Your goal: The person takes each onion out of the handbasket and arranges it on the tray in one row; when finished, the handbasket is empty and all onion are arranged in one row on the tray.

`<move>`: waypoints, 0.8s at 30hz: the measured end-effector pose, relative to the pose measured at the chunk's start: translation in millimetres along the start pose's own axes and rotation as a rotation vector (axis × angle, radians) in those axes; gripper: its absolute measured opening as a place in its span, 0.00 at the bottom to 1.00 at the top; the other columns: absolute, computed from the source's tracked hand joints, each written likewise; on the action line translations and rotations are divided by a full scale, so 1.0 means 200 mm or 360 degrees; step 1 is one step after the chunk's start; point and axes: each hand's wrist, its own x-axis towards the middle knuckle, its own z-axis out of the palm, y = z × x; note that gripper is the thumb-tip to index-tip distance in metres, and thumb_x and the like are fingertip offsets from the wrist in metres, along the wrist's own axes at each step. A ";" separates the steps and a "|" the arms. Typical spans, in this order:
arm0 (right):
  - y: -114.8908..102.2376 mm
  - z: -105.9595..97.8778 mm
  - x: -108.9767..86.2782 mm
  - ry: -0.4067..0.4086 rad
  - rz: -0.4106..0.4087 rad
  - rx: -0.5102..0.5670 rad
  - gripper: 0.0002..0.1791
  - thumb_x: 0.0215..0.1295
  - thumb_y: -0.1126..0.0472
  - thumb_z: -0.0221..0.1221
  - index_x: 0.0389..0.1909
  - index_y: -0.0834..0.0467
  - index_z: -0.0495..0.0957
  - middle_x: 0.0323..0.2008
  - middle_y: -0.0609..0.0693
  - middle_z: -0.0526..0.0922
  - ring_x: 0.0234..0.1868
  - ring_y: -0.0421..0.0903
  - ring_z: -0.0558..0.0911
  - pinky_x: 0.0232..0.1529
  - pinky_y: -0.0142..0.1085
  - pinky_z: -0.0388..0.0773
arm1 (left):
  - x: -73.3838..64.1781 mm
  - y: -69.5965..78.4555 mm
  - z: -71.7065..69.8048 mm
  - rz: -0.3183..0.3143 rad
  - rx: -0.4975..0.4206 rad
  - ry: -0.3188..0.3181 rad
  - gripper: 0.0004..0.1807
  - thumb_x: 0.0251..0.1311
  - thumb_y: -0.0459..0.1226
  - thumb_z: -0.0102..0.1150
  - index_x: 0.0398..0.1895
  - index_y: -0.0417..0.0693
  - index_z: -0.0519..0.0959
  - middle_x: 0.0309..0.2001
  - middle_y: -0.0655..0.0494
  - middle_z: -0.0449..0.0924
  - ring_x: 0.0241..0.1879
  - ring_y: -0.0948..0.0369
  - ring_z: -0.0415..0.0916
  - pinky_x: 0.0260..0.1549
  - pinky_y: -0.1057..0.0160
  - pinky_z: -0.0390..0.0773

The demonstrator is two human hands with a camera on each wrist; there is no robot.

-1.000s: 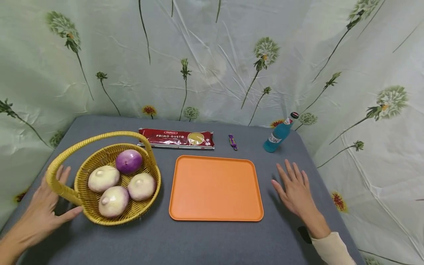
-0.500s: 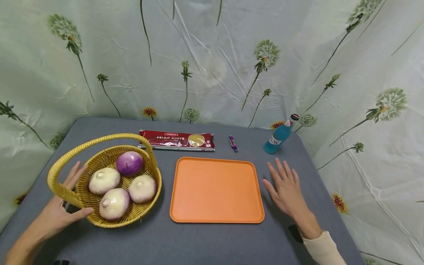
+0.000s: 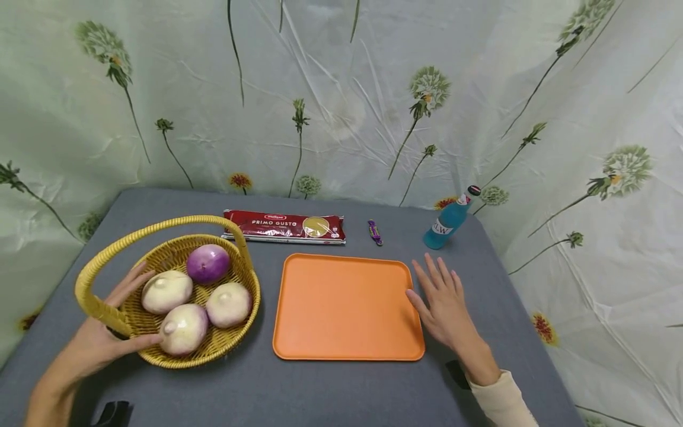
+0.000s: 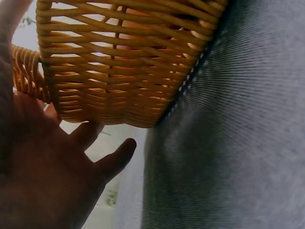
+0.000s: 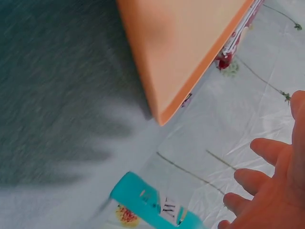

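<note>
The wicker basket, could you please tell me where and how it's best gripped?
Probably by the crown of its arched handle, coming down from above: the arch rises over the basket and its four onions, leaving open space beneath for a wrapped grip.

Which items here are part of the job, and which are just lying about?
Likely part of the job:
- yellow basket, left hand at its side
- four round vegetables inside it
- orange tray, right hand at its right edge

Apparently just lying about, neither hand on them:
- red packet
- small purple wrapped sweet
- blue bottle
</note>
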 end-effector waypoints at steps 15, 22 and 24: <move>-0.17 0.01 0.05 -0.0007 -0.0206 0.0048 0.35 0.75 0.44 0.52 0.78 0.49 0.58 0.80 0.54 0.50 0.79 0.61 0.49 0.73 0.63 0.42 | -0.04 -0.03 0.04 -0.0005 0.0066 0.0028 0.66 0.25 0.22 0.80 0.76 0.36 0.56 0.81 0.48 0.42 0.78 0.70 0.37 0.64 0.83 0.40; -0.28 0.02 0.08 0.0001 -0.0334 0.0094 0.35 0.76 0.45 0.51 0.78 0.50 0.57 0.80 0.53 0.50 0.80 0.58 0.48 0.73 0.62 0.44 | -0.03 -0.05 0.03 0.0005 0.0117 0.0044 0.65 0.25 0.23 0.80 0.76 0.36 0.58 0.80 0.53 0.44 0.77 0.70 0.38 0.63 0.84 0.39; -0.30 0.02 0.09 -0.0006 -0.0365 0.0115 0.34 0.76 0.44 0.51 0.78 0.50 0.58 0.80 0.52 0.50 0.80 0.58 0.48 0.73 0.62 0.46 | -0.03 -0.06 0.02 0.0010 0.0136 0.0053 0.65 0.25 0.24 0.81 0.76 0.36 0.58 0.80 0.54 0.46 0.76 0.71 0.38 0.63 0.84 0.39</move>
